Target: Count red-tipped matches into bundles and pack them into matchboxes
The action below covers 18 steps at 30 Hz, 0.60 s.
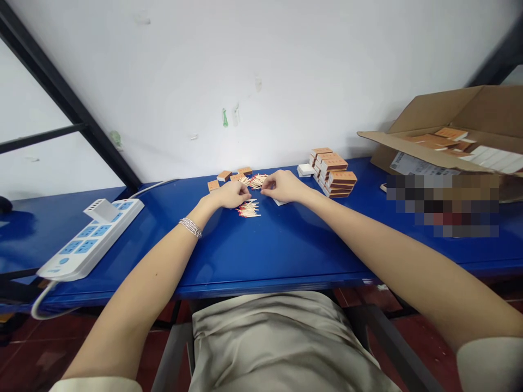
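Observation:
Loose red-tipped matches lie on the blue table in two groups: a pile behind and between my hands, and a smaller bunch in front. My left hand, with a bracelet at the wrist, is curled beside the front bunch, thumb and fingers close together. At the pile's right edge, my right hand has its fingertips pinched. Whatever either hand holds is too small or hidden to make out. A white piece peeks out under my right hand. Several orange matchboxes lie beyond my left hand.
Stacked matchboxes stand to the right, with white trays beside them. An open cardboard box holds more matchboxes at the far right. A white power strip with a plugged-in adapter lies left. The wall bounds the table behind.

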Tool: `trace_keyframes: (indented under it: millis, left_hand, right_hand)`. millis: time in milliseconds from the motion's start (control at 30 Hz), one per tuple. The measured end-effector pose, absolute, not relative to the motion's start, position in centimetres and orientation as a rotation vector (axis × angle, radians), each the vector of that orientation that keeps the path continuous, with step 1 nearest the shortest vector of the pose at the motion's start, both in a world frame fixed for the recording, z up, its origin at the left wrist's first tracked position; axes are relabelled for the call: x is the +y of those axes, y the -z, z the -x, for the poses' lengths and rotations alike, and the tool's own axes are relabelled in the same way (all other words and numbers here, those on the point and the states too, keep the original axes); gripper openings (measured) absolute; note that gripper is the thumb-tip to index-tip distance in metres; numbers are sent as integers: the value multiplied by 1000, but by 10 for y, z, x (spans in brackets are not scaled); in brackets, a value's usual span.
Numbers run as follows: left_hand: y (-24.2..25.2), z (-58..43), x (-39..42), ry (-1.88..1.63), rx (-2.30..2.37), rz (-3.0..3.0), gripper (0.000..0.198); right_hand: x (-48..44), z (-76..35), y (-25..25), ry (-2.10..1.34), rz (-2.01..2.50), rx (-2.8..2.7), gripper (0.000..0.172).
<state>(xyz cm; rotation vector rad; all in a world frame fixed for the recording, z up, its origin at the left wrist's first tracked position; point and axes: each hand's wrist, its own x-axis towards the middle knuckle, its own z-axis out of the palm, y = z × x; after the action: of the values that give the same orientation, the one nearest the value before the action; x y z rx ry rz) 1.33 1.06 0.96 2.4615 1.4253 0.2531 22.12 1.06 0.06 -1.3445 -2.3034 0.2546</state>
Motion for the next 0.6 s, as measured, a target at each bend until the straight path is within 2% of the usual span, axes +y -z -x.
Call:
trace_keyframes:
  millis: [100,267,400,600]
  left_hand:
    - [-11,-13,12,-253,1394,-2471,24]
    - [-11,-4,14,-412,1705,-2501,12]
    - [-8,7,17,-424,1829,-2438,21]
    - [-4,10,22,-466,1825,-2471,19]
  right_hand:
    - [10,-222,-1,-260,1351,-2290,15]
    - [11,-223,-2,-257,1362,-2282,14]
    - [11,-223,-2,-263,1365,-2274,14]
    - [9,-223,-4,-263,1370,-2276,14]
